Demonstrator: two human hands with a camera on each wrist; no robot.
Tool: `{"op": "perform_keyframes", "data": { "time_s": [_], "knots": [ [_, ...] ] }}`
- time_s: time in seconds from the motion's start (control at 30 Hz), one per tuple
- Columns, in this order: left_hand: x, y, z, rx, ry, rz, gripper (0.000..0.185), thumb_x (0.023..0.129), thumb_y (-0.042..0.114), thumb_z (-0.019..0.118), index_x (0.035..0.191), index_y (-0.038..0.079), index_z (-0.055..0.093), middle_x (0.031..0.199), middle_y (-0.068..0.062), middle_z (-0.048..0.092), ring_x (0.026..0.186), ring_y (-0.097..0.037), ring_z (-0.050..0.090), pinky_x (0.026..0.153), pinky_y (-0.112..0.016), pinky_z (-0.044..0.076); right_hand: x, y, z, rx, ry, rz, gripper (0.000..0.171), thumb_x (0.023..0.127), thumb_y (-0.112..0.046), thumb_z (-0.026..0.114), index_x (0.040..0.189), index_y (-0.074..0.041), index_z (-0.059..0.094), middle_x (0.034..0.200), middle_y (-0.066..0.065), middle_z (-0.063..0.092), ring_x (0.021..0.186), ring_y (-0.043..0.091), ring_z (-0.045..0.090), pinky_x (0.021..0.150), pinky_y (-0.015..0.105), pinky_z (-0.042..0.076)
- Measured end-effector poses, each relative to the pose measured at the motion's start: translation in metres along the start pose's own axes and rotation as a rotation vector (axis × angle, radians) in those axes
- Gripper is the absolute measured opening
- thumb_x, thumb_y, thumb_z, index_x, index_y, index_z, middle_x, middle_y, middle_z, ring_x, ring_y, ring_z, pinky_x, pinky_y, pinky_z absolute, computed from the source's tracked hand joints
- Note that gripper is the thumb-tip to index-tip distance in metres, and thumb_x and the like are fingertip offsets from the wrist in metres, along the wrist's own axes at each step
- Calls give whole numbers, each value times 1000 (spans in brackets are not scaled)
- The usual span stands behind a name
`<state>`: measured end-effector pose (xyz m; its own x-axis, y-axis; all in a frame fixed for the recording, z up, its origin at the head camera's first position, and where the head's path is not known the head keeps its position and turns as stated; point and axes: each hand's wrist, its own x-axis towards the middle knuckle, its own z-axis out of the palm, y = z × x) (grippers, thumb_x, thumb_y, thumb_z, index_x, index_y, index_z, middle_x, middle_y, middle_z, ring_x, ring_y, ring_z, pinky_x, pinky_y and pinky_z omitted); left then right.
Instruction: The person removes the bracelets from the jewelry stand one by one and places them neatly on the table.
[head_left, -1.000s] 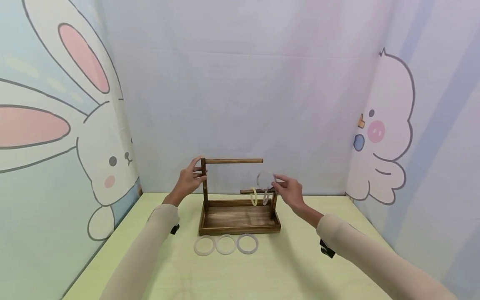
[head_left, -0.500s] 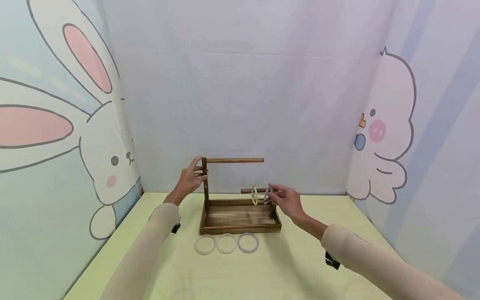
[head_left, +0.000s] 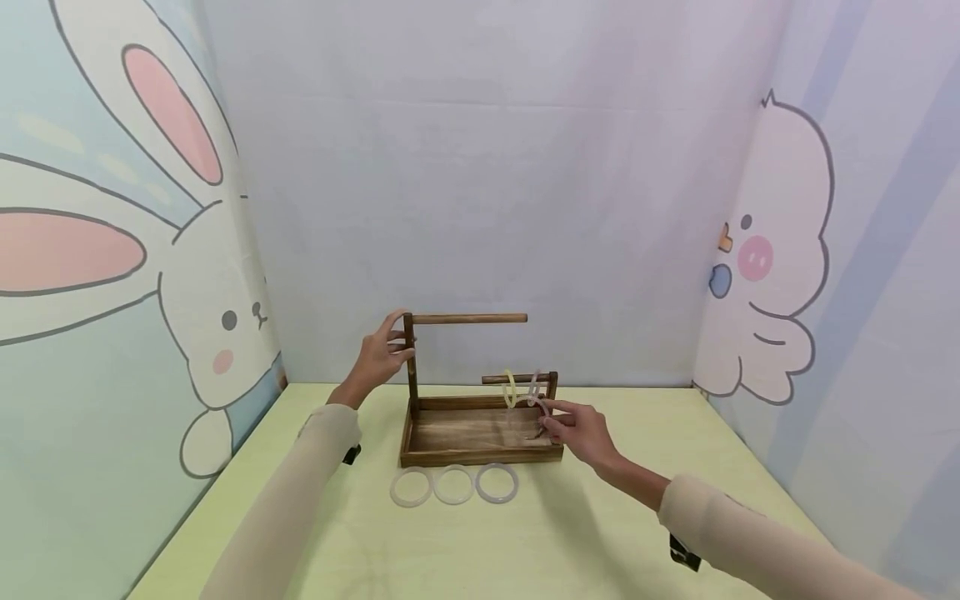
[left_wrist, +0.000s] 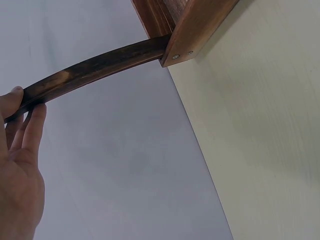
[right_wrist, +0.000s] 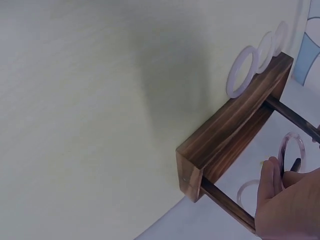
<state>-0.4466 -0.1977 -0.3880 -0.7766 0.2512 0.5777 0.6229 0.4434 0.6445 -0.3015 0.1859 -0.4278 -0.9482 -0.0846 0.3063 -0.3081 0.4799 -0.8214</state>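
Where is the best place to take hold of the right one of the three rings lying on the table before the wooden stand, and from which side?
Probably at its front or right rim, from above. The right ring lies flat on the table, so a thumb and finger could pinch across the thin band there. The middle ring lies very close on its left and the wooden stand close behind, which crowds those sides.

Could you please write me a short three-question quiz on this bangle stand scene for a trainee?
1. How many bangles lie flat on the table in front of the wooden stand?
2. True or false: the left hand holds the stand's tall post.
3. Which rod carries hanging bangles: A, the upper rod, or B, the lower rod?

Key: 1. three; 2. true; 3. B, beside the right hand.
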Motion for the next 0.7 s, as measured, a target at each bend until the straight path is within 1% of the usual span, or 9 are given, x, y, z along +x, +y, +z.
{"op": "perform_keyframes", "data": {
  "time_s": [0.07,0.13,0.27,0.33,0.43,0.53,0.7],
  "knots": [
    [0,1,0,7,-3,-2,81,92,-9,74,159,18,36,125,-29,69,110,-43,72,90,-49,62,-5,5,-1,2,-17,7,36,98,0,69,134,3,67,100,23,77,85,34,78,76,42,66],
    [1,2,0,9,-4,-10,82,92,-8,74,159,18,35,125,-29,68,110,-43,71,91,-48,62,-10,10,-3,0,-32,-2,35,98,0,69,133,6,67,98,23,77,84,35,78,76,44,65],
    [2,5,-1,4,-6,-26,82,92,-8,74,160,19,35,126,-29,68,111,-43,71,92,-49,61,-16,21,-5,24,-60,0,35,98,0,69,132,9,66,96,25,77,82,38,77,73,38,66],
    [2,6,-1,1,-7,-33,82,93,-8,74,160,19,35,127,-29,68,111,-43,71,92,-49,61,-19,27,-5,42,-82,11,34,98,1,68,131,12,65,96,27,76,83,41,77,71,36,66],
    [2,6,-1,6,-8,-37,82,93,-8,73,160,19,34,127,-29,68,111,-43,71,92,-50,61,-24,36,-4,70,-114,40,34,97,4,67,129,15,64,96,30,75,83,47,75,69,35,66],
    [1,6,-1,8,-10,-36,82,93,-8,73,160,19,34,126,-29,68,111,-42,71,92,-50,61,-29,43,-3,68,-141,56,32,97,6,66,128,16,65,97,31,74,81,46,75,68,34,66],
    [1,4,-1,-1,-10,-31,82,92,-9,73,159,19,35,126,-29,68,110,-43,71,92,-50,61,-34,52,-1,64,-174,68,32,97,6,67,127,17,64,99,32,74,80,42,76,68,36,66]
  ]
}}
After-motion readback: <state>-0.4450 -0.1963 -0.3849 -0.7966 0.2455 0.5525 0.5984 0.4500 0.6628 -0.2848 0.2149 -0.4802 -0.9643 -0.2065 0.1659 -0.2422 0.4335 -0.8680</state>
